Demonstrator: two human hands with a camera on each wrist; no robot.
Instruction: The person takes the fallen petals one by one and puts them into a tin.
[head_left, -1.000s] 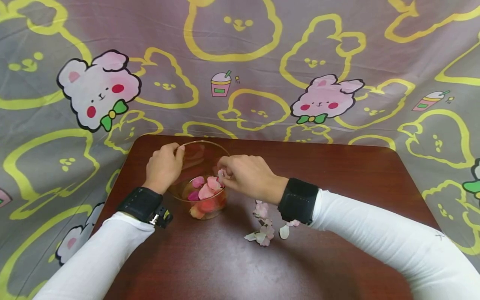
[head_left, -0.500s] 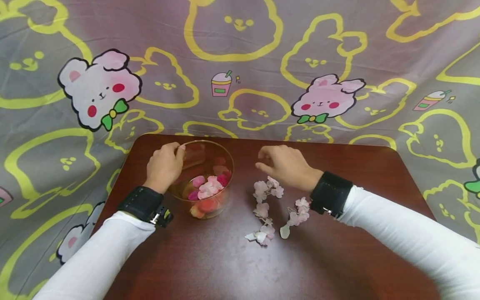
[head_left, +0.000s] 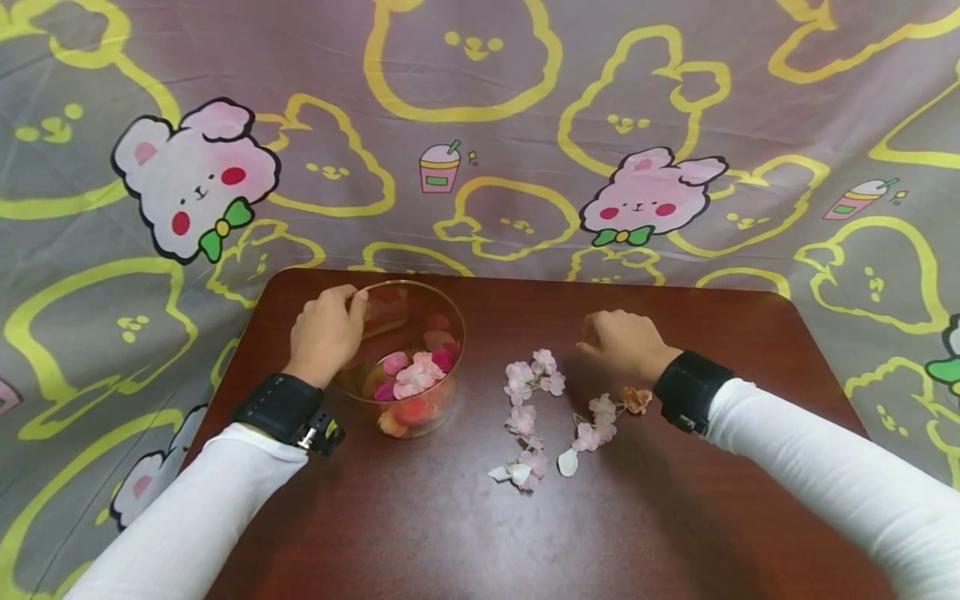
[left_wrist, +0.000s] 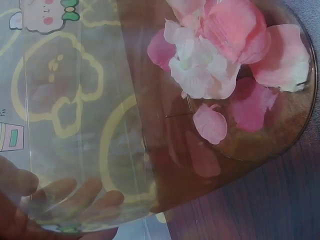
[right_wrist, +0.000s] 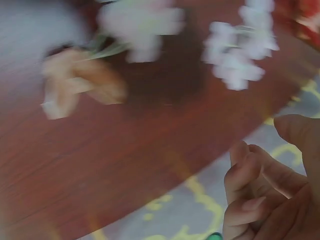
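Note:
My left hand (head_left: 326, 333) grips the rim of a clear bowl (head_left: 363, 381) on the left of the table. In the left wrist view its fingers (left_wrist: 80, 197) show through the transparent wall. Loose petals in pink, magenta and orange lie inside, with a pale pink blossom (head_left: 418, 375) on top. Over the right part of the table, my right hand (head_left: 626, 343) has loosely curled fingers and holds nothing. Just below it lies an orange-brown petal cluster (head_left: 638, 401), beside pale pink blossoms (head_left: 596, 427). Further left is another string of pale blossoms (head_left: 522, 419).
A dark red-brown wooden table (head_left: 450, 533) with rounded corners carries everything. Its back edge meets a grey curtain (head_left: 517, 142) printed with cartoon bunnies and yellow outlines. Two whitish petals (head_left: 567, 462) lie at the near ends of the blossoms.
My right hand let go of the pale pink blossom in the bowl and moved away to the right, uncovering the blossoms and the orange-brown petals. My left hand has stayed on the rim.

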